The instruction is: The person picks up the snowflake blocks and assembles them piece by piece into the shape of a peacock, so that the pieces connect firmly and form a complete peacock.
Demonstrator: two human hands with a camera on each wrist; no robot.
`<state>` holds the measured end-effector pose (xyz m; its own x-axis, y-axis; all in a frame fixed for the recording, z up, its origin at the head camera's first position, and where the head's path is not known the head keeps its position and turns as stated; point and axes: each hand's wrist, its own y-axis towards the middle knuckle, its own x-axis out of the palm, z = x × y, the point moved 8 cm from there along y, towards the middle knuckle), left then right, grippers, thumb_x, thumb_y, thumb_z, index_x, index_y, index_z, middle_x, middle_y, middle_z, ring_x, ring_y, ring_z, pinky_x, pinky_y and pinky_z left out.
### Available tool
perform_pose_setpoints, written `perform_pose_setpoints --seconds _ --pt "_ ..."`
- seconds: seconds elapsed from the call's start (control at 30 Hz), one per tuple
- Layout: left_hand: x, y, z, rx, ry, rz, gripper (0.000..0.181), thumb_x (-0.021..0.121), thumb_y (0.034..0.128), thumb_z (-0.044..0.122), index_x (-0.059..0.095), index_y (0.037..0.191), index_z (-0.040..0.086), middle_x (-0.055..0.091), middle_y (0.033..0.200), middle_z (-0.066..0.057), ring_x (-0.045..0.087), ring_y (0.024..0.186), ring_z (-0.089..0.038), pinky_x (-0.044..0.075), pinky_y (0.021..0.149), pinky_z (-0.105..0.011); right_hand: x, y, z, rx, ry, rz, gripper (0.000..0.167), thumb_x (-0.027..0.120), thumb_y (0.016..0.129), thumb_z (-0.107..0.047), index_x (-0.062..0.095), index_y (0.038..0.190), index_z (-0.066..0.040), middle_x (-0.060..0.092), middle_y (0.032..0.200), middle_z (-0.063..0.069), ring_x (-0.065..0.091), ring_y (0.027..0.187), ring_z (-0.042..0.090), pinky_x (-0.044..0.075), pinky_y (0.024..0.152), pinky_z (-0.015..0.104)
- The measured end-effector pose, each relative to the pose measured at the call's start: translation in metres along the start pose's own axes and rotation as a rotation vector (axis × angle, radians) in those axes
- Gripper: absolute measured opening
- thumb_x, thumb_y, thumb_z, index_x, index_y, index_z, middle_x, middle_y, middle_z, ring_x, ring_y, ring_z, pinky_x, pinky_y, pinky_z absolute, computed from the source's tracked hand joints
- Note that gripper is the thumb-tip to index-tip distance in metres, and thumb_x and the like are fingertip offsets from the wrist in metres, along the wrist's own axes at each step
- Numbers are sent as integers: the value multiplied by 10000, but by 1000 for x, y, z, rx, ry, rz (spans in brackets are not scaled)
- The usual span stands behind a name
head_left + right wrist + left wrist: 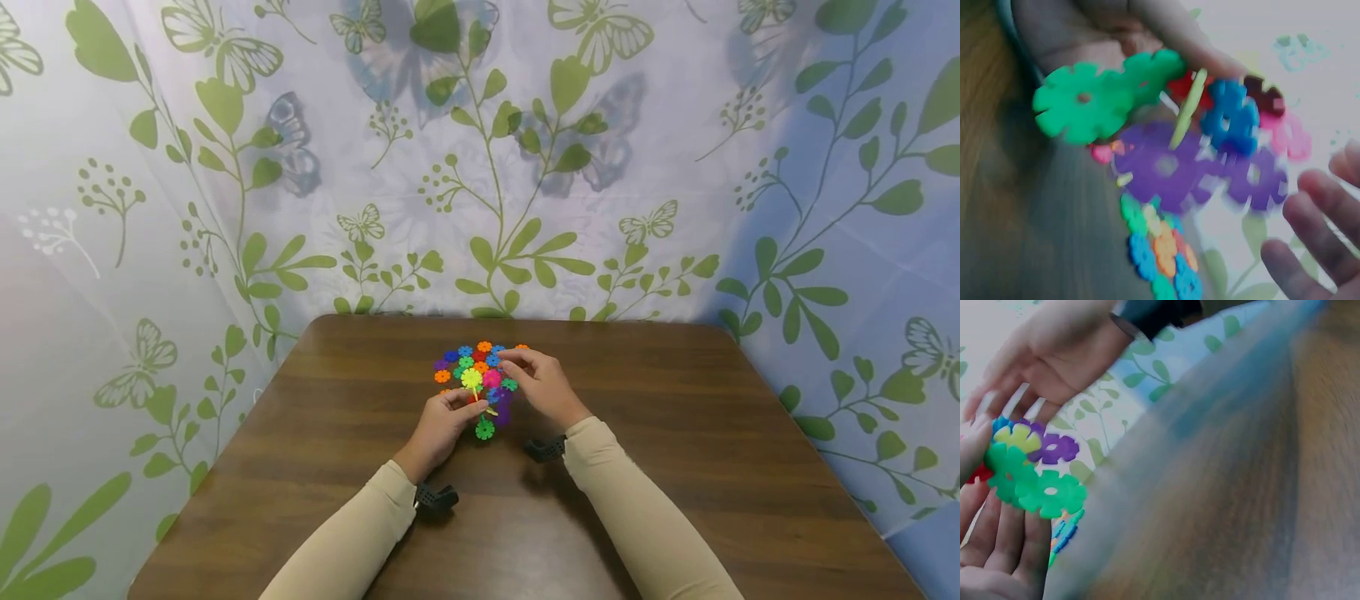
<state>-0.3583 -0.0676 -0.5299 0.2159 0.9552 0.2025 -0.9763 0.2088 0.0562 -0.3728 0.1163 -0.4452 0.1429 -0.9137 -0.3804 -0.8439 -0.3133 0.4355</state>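
My left hand (442, 423) pinches a cluster of flower-shaped plastic discs slotted together above the table. In the right wrist view the cluster shows green discs (1084, 100), purple discs (1154, 162), a blue disc (1229, 119) and a pink disc (1291, 134). A yellow disc (1189, 109) stands edge-on among them. My right hand (546, 385) is raised just right of the cluster. Its fingers (1316, 219) are spread and loosely bent, apart from the cluster, with nothing seen between them. The left fingertips are partly hidden behind the discs.
Loose flower discs (466, 362) in orange, blue, green and other colours lie on the brown wooden table (637, 500), beyond and under the hands. Black straps (437, 498) hang at both wrists. A leaf-patterned curtain (480, 208) stands behind the table's far edge.
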Motion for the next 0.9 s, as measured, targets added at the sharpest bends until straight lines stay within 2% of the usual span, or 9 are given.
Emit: perform_pose_setpoints --seconds 0.07,0.13,0.2,0.27,0.47,0.63,0.77,0.9 --pt "-3 0 1 -14 -77 40 346 817 954 131 677 1189 -81 718 976 -99 690 828 -174 603 801 -321 -6 1 11 37 -26 41 270 672 1068 -230 738 1291 -92 742 1174 110 701 938 392 602 753 469" --pt "-5 2 1 -24 -140 57 366 798 970 121 652 1220 -103 707 982 -94 682 840 -170 597 804 -311 -11 1 21 70 -66 70 257 685 1060 -205 743 1270 -68 742 1161 117 708 947 344 600 805 450" --pt "-7 3 2 -28 -172 66 379 785 983 126 644 1247 -107 703 990 -82 672 851 -159 592 815 -300 -14 2 32 115 -113 79 247 692 1055 -180 742 1260 -52 739 1158 115 703 971 287 589 859 432" --pt "-8 3 3 -24 -193 68 395 773 993 139 646 1276 -106 709 1010 -74 669 875 -151 588 838 -301 -16 3 42 164 -143 66 248 698 1047 -145 734 1261 -25 730 1164 113 683 1009 264 572 905 469" --pt "-11 3 3 -13 -239 84 347 767 996 130 668 1258 -75 713 1031 -75 671 874 -145 592 844 -307 -20 12 72 278 -285 -49 301 724 1023 -124 706 1299 -8 654 1238 159 624 1128 346 527 967 525" --pt "-13 3 1 -14 -309 94 258 749 1001 84 648 1189 -61 708 1045 -85 689 866 -163 603 821 -322 -23 27 86 259 -410 -109 372 728 1005 -72 663 1356 34 559 1398 269 473 1328 467 371 1121 605" --pt "-13 3 2 -5 -359 89 265 730 1005 43 589 1184 -92 705 1060 -90 695 868 -176 604 848 -368 -18 39 94 248 -480 -181 443 604 1055 -27 550 1490 36 398 1582 293 317 1431 557 220 1163 701" --pt "-12 2 2 -7 -370 82 350 710 1011 11 537 1274 -140 686 1033 -92 691 870 -183 592 903 -424 -12 44 106 324 -534 -272 545 468 1105 -67 356 1638 -52 227 1692 237 225 1432 626 171 1093 814"
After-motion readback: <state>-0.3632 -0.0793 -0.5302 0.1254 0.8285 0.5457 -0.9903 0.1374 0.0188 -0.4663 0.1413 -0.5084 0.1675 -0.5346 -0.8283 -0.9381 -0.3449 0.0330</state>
